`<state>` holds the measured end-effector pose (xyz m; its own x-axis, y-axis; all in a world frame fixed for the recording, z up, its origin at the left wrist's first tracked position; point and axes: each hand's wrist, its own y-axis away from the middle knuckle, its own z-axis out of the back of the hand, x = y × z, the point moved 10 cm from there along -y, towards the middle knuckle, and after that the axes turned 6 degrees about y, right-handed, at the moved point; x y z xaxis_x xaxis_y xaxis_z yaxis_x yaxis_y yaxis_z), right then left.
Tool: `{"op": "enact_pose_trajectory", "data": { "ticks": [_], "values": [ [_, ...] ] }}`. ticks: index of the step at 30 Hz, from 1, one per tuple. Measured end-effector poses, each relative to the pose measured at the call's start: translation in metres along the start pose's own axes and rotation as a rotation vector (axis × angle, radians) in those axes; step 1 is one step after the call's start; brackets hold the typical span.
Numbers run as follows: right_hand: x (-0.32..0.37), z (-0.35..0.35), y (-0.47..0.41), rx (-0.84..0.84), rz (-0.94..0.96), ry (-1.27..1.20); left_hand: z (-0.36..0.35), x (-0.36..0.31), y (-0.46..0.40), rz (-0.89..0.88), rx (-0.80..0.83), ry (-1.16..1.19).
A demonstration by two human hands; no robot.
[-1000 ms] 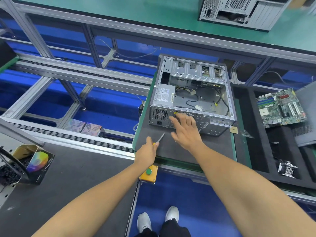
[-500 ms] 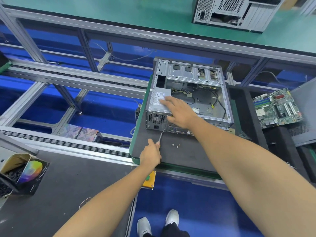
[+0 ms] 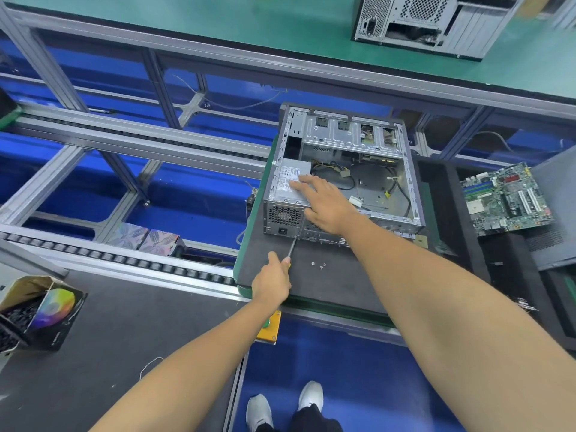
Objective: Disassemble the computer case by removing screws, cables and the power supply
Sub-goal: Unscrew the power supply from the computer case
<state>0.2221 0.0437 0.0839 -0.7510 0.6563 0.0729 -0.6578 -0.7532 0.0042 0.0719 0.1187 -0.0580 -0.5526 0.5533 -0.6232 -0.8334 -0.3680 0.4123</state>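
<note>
Case (image 3: 358, 145): open, side panel off, lying flat on dark mat (image 3: 336, 285) at centre of bench; rear panel faces the person.
PSU (image 3: 288, 190): in case's near-left corner, label side up, fan grille + power socket facing out the back.
Cables (image 3: 392, 185): loose black/yellow leads w/ white connectors on case floor, right of PSU.
Right hand (image 3: 325, 202): fingers straight + spread, palm down, resting on PSU top, wrist over rear edge.
Left hand (image 3: 272, 283): curled round screwdriver (image 3: 291, 249) handle; shaft points up to case's rear panel, tip at lower edge just below the socket.
Screws (image 3: 319, 265): two or three small ones loose on mat, just right of left hand, apart from case.
Motherboard (image 3: 506, 199): green, lying flat in black tray to the right, well apart from case.
2nd case (image 3: 436, 21): on green bench top, far side.
Box (image 3: 37, 310): open cardboard, bottom left, dark small parts inside; can't tell what.
Button (image 3: 268, 327): yellow box w/ green cap on bench front edge, under left forearm.
</note>
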Motion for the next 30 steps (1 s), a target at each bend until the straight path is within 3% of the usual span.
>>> {"op": "enact_pose_trajectory", "data": {
  "ticks": [7, 16, 24, 28, 30],
  "values": [
    [0.000, 0.000, 0.000, -0.015, 0.000, 0.005, -0.003, 0.002, -0.005, 0.028, -0.009, 0.045],
    [-0.001, -0.002, 0.000, -0.016, -0.011, -0.002, -0.017, 0.004, -0.006, 0.130, 0.038, 0.498],
    [-0.001, -0.003, 0.001, -0.029, -0.011, 0.006, -0.022, 0.004, 0.005, 0.103, -0.098, 0.328],
    [-0.001, -0.002, 0.001, -0.036, -0.005, 0.007, -0.027, 0.010, 0.005, 0.185, -0.120, 0.376],
    [-0.001, -0.003, 0.001, -0.038, -0.004, 0.009, -0.031, 0.011, 0.004, 0.219, -0.107, 0.513]
  ]
}}
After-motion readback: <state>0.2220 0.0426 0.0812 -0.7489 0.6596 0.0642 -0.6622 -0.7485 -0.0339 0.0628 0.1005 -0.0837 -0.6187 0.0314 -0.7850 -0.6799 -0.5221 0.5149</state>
